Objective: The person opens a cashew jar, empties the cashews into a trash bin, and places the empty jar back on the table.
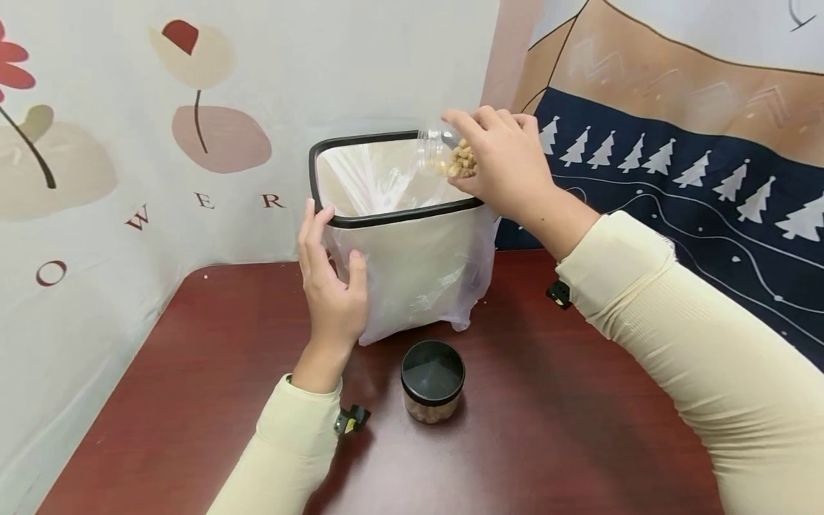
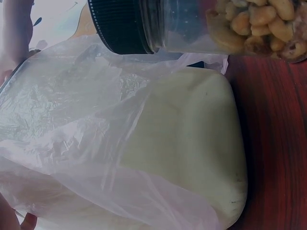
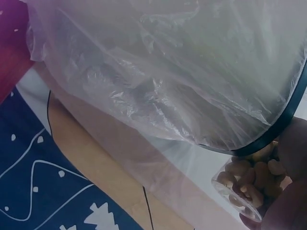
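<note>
My right hand point(image 1: 505, 161) grips a clear jar point(image 1: 433, 151) of cashew-like nuts point(image 1: 462, 160). The jar lies tipped sideways, its uncapped mouth pointing left over the bin's opening. In the right wrist view, nuts point(image 3: 254, 179) show at the jar's bottom beside dark, blurred fingers. A pale trash bin point(image 1: 412, 265) with a black rim point(image 1: 399, 217) stands upright, lined with a thin translucent bag point(image 1: 473, 268). At its front left corner my left hand point(image 1: 335, 293) rests, fingers extended along the side and thumb against the front. The bin's bottom inside is hidden.
A second jar with a black lid point(image 1: 433, 372) stands upright on the dark red table point(image 1: 547, 429), in front of the bin; its nuts point(image 2: 268, 21) show in the left wrist view. Behind the bin hangs a printed cloth point(image 1: 399, 64).
</note>
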The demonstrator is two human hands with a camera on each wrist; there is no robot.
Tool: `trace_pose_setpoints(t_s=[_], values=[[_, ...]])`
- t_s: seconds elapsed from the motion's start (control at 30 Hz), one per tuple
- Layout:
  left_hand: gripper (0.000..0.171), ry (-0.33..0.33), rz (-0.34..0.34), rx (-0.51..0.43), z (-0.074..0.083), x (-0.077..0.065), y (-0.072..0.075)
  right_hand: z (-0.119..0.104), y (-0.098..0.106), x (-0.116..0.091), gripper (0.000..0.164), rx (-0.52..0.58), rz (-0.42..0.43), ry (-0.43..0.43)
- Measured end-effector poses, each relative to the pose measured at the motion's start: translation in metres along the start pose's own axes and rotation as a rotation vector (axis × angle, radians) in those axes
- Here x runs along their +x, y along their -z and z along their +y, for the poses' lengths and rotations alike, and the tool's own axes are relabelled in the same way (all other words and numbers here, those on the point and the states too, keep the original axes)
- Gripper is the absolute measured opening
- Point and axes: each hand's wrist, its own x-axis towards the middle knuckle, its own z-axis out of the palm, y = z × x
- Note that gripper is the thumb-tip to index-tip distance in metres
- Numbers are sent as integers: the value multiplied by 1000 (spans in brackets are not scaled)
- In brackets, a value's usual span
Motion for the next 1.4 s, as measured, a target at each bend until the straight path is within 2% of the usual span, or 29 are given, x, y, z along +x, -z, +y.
trace_pose_setpoints(t_s=[0.2,0.57,0.93,1.4], values=[[57,-12,4,3,-2,1,2,-5,-3,2,72,-8,18,26],[57,-10,8,21,-2,-1,3,-7,-4,2,70,-51,-16,52],[57,-15,10,25,-4,-1,1,-8,-4,1,66,-69,-8,50],[57,-17,8,34,-5,0,1,-9,-5,3,67,-147,25,112]])
